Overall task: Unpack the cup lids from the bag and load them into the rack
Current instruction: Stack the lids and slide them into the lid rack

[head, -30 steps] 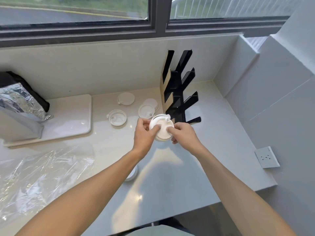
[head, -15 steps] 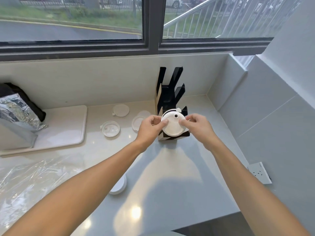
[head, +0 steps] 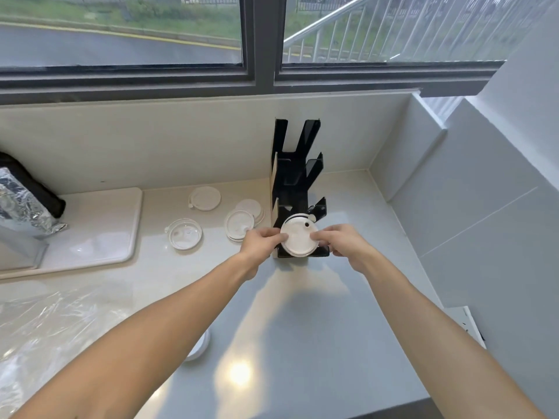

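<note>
- countertop [head: 302,328]: carries the rack, the loose lids and the clear bag [head: 45,322]; glossy surface, so a dropped lid would likely slide or roll.
- rack [head: 295,176]: black, upright, tall and narrow; a sideways push at the lowest slot could tip or shift it.
- loose lids [head: 243,225]: lying left of the rack, not yet loaded; a swinging forearm could knock them.
- held lid [head: 299,238]: at the rack's lowest slot; tilted entry could jam or pop it out.
- left hand [head: 260,241] and right hand [head: 338,240]: fingertips pinching opposite lid edges; uneven release could drop it.
</note>
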